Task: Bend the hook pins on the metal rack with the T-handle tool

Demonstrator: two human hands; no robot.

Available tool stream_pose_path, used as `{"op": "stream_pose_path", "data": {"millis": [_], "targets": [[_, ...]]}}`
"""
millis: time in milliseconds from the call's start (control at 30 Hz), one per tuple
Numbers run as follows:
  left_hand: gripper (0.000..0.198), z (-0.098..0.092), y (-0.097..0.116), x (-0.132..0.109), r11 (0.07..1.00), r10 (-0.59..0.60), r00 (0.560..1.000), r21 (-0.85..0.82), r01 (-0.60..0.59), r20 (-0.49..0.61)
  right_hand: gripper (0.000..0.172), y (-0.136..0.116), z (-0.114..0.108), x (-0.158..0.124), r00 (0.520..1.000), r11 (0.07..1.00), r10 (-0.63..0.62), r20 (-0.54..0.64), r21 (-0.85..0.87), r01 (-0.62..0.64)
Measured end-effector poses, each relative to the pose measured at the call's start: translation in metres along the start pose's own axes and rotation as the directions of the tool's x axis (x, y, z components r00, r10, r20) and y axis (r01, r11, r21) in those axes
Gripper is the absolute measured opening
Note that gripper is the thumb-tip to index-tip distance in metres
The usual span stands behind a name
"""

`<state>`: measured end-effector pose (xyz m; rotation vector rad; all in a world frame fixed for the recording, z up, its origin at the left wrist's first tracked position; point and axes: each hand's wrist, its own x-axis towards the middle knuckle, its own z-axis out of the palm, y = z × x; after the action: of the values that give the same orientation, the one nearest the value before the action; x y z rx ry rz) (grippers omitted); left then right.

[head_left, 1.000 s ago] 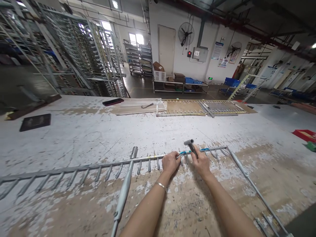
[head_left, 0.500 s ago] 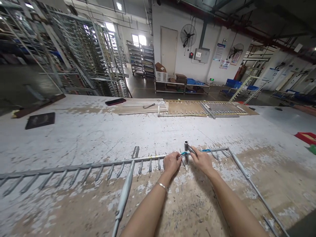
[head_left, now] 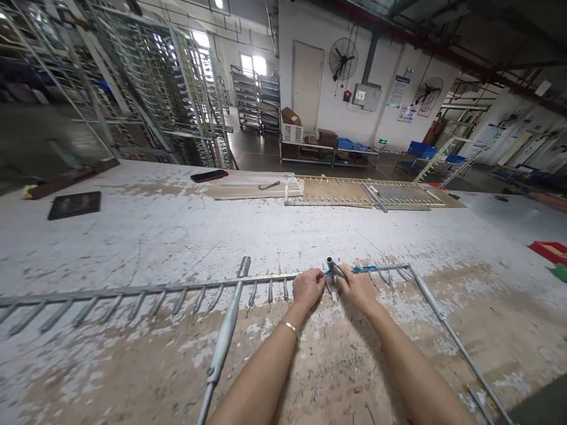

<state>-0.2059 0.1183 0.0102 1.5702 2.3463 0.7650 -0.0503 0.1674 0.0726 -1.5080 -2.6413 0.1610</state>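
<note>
A long grey metal bar (head_left: 177, 288) with a row of short prongs lies across the worn table. My left hand (head_left: 309, 288) is closed at the bar, its fingertips pinched near a bit of blue; what they hold is too small to make out. My right hand (head_left: 358, 289) is wrapped round the dark handle of a tool with a round, hollow metal head (head_left: 329, 260), which stands up just above the bar. Blue material (head_left: 364, 269) wraps the bar right of my right hand. A grey side rod (head_left: 427, 294) joins the bar's right end.
A second rod (head_left: 225, 336) crosses the bar on the left. Farther back lie a phone (head_left: 209, 176), a wrench (head_left: 269, 185), a dark flat plate (head_left: 74, 205) and a pronged frame on boards (head_left: 330, 204). A red tray (head_left: 549, 252) sits at the right edge.
The tool's round head has tipped slightly left and down, and my right hand has shifted a little left with it. My left hand stays at the bar. The camera view has moved slightly.
</note>
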Motion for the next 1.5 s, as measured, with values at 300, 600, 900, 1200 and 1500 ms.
{"op": "stream_pose_path", "data": {"millis": [300, 600, 900, 1200, 1500], "targets": [[0.019, 0.0, 0.001, 0.0, 1.0, 0.015, 1.0, -0.017, -0.015, -0.001, 0.046, 0.003, 0.005, -0.007, 0.997, 0.999, 0.033, -0.074, 0.028, -0.031], [0.019, 0.005, -0.004, 0.001, 0.999, 0.042, 0.999, -0.022, -0.043, -0.025, 0.043, 0.009, 0.031, -0.014, 0.989, 0.985, 0.079, -0.129, 0.162, -0.057], [0.04, 0.002, -0.004, 0.001, 0.998, 0.031, 1.0, 0.049, -0.031, -0.002, 0.054, 0.01, 0.019, -0.005, 0.908, 0.794, 0.147, -0.392, 0.595, 0.128], [0.033, 0.004, 0.003, 0.003, 0.99, -0.001, 1.0, 0.143, 0.004, -0.022, 0.044, 0.006, 0.027, -0.013, 0.994, 0.992, 0.041, -0.105, 0.121, -0.028], [0.032, 0.004, 0.004, 0.003, 0.991, -0.04, 0.999, 0.128, 0.044, -0.027, 0.044, 0.002, 0.032, -0.013, 0.987, 0.991, -0.036, -0.158, 0.121, 0.056]]}}
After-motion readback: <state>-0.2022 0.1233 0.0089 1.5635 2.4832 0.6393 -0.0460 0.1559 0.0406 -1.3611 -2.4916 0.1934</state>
